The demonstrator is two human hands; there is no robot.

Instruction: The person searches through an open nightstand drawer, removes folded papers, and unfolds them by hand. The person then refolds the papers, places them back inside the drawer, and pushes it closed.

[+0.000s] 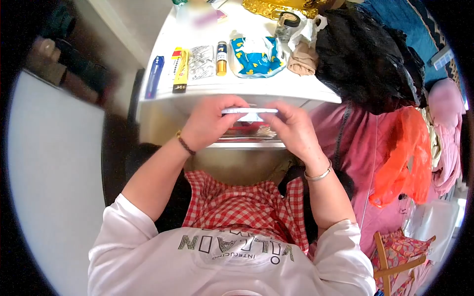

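Note:
A thin, flat white object [250,111], perhaps a small box or card, is seen nearly edge-on; its exact kind does not show. My left hand [206,121] pinches its left end, and my right hand [295,129] grips the right end. Both hands are above an open drawer [247,145] below the white tabletop [207,89]. Inside the drawer, partly hidden by the hands, are something red and a few small pale items [266,131].
On the tabletop stand a blue box [155,76], a yellow box [180,69], a gold-and-dark tube [221,58], a blue wipes pack [256,56] and a dark-lidded jar [287,27]. A black plastic bag [370,54] and a red bag [405,158] lie right.

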